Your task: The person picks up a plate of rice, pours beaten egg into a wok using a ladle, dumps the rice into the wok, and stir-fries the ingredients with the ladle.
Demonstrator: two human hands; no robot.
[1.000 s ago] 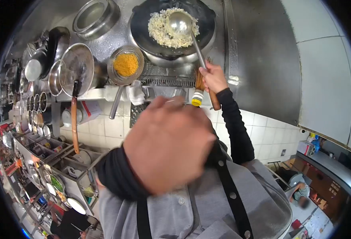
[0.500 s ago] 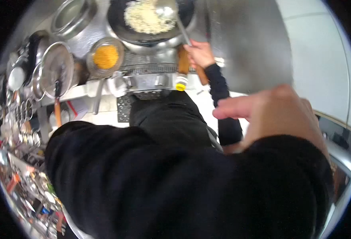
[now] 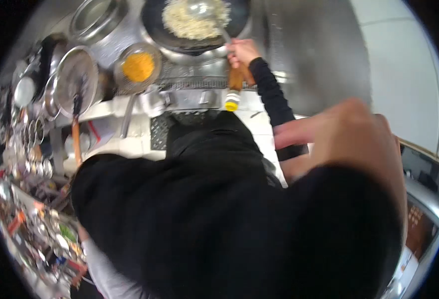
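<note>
My right hand [image 3: 244, 52] is closed around the handle of a metal ladle [image 3: 224, 35]. The ladle's bowl rests over pale, rice-like grains [image 3: 192, 25] in a dark wok [image 3: 152, 30]. Just below that hand, a brown rod-like piece [image 3: 236, 79] with white bands and a yellow end points toward my body; whether it is the wok's handle is unclear. Close to the camera, my left hand [image 3: 344, 137] is raised across to the right, blurred. Two of its digits show apart, with a gap between them and nothing visible in it.
Left of the wok, a strainer [image 3: 120, 74] holds yellow-orange food. A larger sieve [image 3: 76, 79] with a wooden handle and a metal bowl [image 3: 95, 17] stand farther left. A steel counter [image 3: 319, 55] lies at right. Another person's grey clothing [image 3: 107, 269] shows at lower left.
The ladle and my right hand have shifted slightly up toward the wok. My left hand's digits show a wider gap. Another person's grey clothing is more visible at lower left.
</note>
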